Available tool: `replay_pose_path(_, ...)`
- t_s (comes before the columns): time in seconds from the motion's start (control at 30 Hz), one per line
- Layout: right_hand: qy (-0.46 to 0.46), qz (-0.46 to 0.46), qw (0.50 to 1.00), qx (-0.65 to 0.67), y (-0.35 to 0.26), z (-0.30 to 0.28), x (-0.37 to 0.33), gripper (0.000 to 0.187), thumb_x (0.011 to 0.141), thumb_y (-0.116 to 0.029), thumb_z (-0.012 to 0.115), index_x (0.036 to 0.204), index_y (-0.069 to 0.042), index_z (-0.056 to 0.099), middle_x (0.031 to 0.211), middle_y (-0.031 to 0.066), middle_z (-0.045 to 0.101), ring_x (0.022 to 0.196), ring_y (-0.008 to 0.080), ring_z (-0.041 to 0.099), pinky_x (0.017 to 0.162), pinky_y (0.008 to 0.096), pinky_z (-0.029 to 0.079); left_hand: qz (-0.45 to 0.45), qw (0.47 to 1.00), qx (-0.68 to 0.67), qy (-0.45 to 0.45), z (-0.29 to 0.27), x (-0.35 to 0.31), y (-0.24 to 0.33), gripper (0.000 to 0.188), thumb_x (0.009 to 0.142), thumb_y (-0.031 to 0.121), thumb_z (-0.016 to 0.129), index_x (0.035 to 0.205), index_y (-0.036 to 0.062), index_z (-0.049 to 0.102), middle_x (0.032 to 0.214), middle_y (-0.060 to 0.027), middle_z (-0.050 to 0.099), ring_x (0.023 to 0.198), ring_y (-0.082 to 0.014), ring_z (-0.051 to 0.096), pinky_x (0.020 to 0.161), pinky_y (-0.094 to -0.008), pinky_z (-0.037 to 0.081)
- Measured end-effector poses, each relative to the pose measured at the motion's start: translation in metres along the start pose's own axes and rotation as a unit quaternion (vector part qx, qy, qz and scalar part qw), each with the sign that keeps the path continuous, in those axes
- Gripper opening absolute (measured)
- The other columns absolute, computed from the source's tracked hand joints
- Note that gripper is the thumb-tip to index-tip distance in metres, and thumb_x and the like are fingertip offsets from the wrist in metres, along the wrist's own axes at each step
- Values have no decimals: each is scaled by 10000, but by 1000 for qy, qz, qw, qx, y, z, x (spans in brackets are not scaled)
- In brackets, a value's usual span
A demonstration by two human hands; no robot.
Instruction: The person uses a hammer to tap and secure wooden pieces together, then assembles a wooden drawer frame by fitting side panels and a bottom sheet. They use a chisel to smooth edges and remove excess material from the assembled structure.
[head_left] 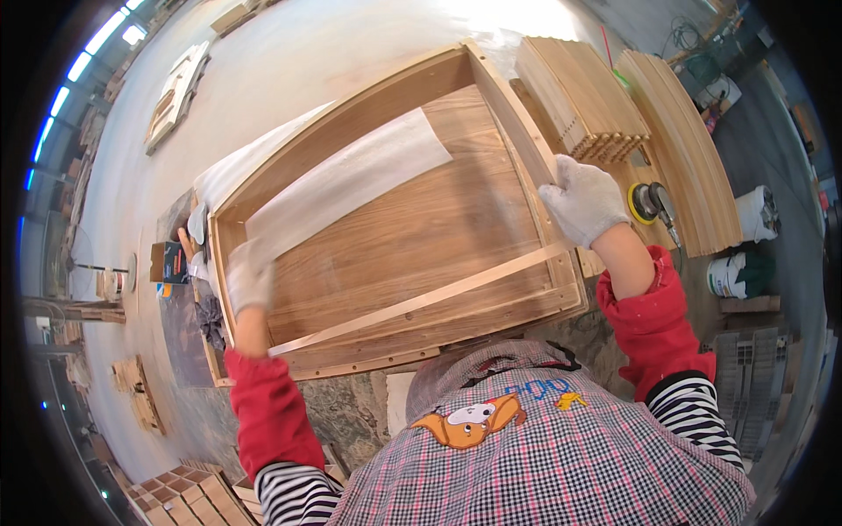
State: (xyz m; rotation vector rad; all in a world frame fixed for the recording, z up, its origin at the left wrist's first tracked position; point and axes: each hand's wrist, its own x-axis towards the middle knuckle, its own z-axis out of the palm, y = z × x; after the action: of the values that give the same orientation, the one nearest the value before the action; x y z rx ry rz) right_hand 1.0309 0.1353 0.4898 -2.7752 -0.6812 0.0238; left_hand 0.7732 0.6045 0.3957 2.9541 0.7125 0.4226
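Observation:
A large shallow wooden box frame [399, 77] with a wood-grain panel inside lies in front of me. My right hand [583, 202], in a white glove, is closed on the rim of the box's right side. At the left side, my gloved left hand [252, 273] is smeared by motion, so its fingers cannot be made out. A thin pale wooden strip [421, 300] runs slantwise across the near part of the box. Along the far left inside lies a long white sheet [351, 175]; its left end is near my left hand.
Stacked wooden boards [583, 96] and long slats [680, 149] stand at the right, beside a yellow-rimmed sander [645, 202]. White buckets [726, 274] are farther right. A small dark box [171, 262] and grey cloths [209, 317] lie left of the frame. Wooden pieces [178, 95] rest on the floor.

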Motion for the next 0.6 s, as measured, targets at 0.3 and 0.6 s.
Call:
replay_pose_path(0.3, -9, 13, 1000, 14, -5, 2, -14, 288, 829, -321, 648, 947, -64, 592, 798, 204, 667, 781, 400, 654, 695, 501, 510, 143, 941, 200, -232, 126, 87, 116, 320, 914, 148, 543, 1234, 130, 550, 1228, -119, 572, 1068, -317, 627, 875, -450, 518)
replay_pose_path(0.6, -28, 53, 996, 73, 26, 55, -40, 323, 826, -350, 654, 983, -73, 601, 820, 207, 670, 806, 419, 643, 705, 507, 500, 174, 931, 188, -259, 138, 104, 111, 243, 902, 100, 510, 1129, 78, 592, 1018, -173, 674, 943, -360, 679, 779, -475, 551)
